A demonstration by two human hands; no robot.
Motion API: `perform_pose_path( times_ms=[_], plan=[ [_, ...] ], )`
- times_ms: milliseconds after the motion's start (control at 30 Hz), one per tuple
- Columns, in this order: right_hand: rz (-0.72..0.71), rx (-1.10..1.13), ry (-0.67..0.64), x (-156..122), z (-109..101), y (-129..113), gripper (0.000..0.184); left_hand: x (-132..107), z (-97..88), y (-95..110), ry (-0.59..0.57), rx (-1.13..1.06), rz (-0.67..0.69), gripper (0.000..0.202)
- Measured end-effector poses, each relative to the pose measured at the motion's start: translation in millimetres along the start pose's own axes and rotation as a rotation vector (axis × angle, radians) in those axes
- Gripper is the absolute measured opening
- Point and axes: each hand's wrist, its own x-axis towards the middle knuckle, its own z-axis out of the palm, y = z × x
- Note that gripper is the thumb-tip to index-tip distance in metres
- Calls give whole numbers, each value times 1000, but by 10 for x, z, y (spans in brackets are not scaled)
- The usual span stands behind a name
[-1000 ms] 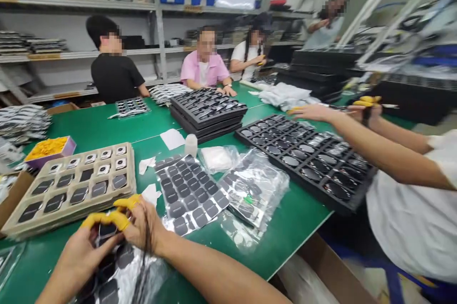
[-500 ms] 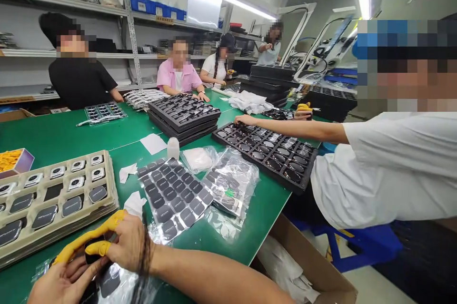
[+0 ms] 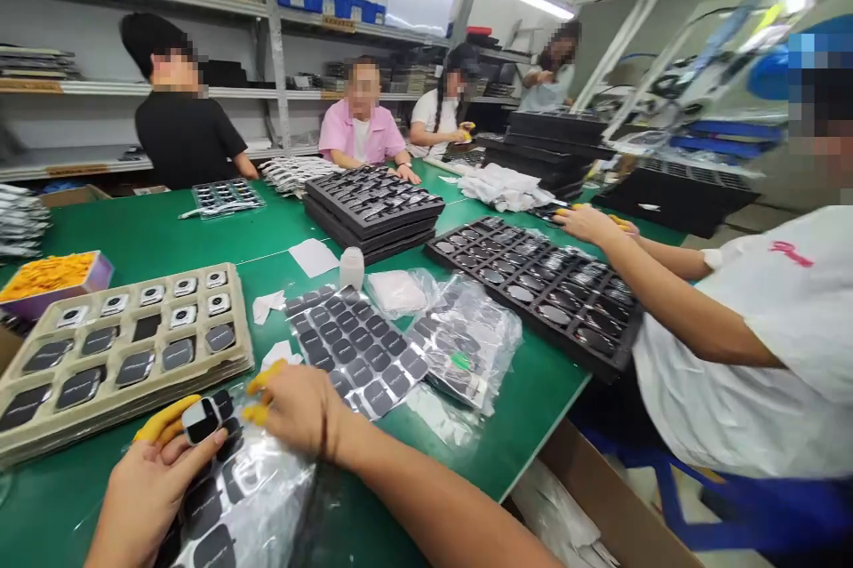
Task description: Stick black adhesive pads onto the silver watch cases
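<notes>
My left hand (image 3: 150, 470) has its thumb and fingers closed on a smartwatch body (image 3: 201, 420) without a strap, its dark glass face turned up. A yellow finger cot covers one of its fingers. Just right of the watch is my right hand (image 3: 306, 408), two fingers in yellow cots and held apart, with nothing visible between them. Beneath both hands lies a sheet of dark rounded-square stickers (image 3: 214, 548) with crumpled clear plastic over it. To the left stands a beige tray (image 3: 243, 332) of watch bodies, the front rows showing dark square covers.
A second sticker sheet (image 3: 360, 332) and bagged stickers (image 3: 453, 341) lie ahead, near a white bottle (image 3: 351, 268). Yellow finger cots fill a box (image 3: 99, 275) at left. A black compartment tray (image 3: 619, 355) sits before a co-worker at right. Stacked black trays (image 3: 373, 230) stand behind.
My right hand has drawn away from my left, uncovering the watch. The view has shifted left. The co-worker at right has moved a hand from the black tray to its far side.
</notes>
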Motion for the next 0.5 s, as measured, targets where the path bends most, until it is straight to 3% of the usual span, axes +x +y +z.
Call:
perform_pose_path(
  times_ms=[100, 267, 333, 433, 500],
  plan=[
    [242, -167, 181, -23, -32, 108, 25, -91, 56, 82, -61, -75, -46, 75],
    [196, -173, 109, 36, -82, 321, 14, -118, 86, 80, -84, -136, -48, 72],
    [105, -119, 176, 19, -113, 323, 12, -119, 80, 28, -104, -131, -45, 68],
    [-200, 59, 313, -30, -84, 202, 9, -115, 75, -61, -141, -121, -33, 62],
    [-389, 175, 299, -53, 21, 67, 7, -108, 77, -110, -190, -115, -6, 58]
  ],
)
